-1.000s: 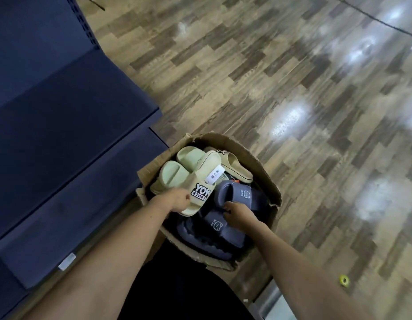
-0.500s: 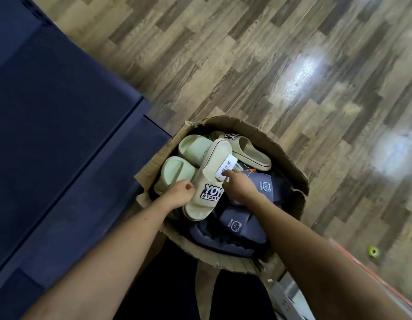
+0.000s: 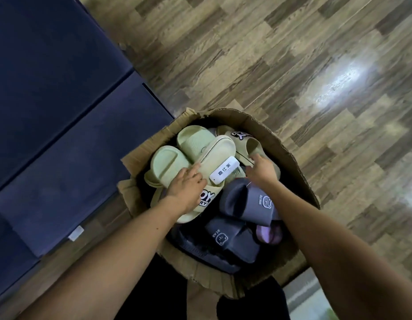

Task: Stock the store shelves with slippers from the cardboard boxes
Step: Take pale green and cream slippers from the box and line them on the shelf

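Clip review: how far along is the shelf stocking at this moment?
Done: nothing visible; the part of the dark blue shelf in view holds no slippers. In hand: the left hand holds a cream slipper atop the pile, while the open right hand reaches toward the matching slipper. Left: the cardboard box holds green slippers and grey slippers, all to be shelved.

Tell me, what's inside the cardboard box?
The cardboard box holds pale green slippers, cream slippers, dark grey bear slippers and something pink. Its bottom is covered by the pile.
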### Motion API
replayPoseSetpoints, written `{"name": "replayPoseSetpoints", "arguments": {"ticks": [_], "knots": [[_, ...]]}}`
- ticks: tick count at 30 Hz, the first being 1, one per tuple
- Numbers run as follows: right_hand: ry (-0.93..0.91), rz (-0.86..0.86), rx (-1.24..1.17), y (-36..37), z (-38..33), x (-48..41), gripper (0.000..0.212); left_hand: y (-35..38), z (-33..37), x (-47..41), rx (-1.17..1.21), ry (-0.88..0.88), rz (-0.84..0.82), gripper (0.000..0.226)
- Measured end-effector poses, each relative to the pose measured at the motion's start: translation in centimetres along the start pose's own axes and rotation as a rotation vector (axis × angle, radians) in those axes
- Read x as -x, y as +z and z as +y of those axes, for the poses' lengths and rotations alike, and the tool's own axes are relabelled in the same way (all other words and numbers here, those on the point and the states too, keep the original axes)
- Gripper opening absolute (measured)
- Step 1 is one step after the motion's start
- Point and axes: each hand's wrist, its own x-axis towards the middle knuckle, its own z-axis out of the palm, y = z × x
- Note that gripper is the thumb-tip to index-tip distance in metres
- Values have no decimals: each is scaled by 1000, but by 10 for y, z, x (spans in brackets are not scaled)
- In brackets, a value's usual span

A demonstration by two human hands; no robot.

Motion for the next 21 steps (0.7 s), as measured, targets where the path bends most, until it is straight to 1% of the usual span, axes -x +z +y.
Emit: {"name": "replayPoseSetpoints", "arguments": {"ticks": [2,4,6,8,9,11,13,16,18,21], "knots": [[0,-9,-36,2,-5,-15,40,2,3,-7,-61,-9,-25,45],[76,22,-147,6,-14,-29,41,1,3,-10,-75,-21,-18,44],[197,75,-311,9,-21,-44,46,0,0,-10,-66,-24,2,41],[266,35,-357,12,-22,-57,55,5,-3,-7,-37,-17,17,38],[246,-22,-339,14,-21,-61,55,7,-5,-4,-20,-17,11,37],[152,-90,-295,20,-19,-67,42,10,-8,2,14,-31,-3,35],[83,-59,-259,22,-18,-68,35,14,-11,6,34,-50,14,32],[21,2,-208,12,-24,-49,33,12,-12,21,100,-90,50,28],[7,13,-195,3,-23,-33,32,10,-13,34,153,-119,88,24],[20,68,-183,-14,-18,-6,35,0,-11,59,140,-213,108,25]]}}
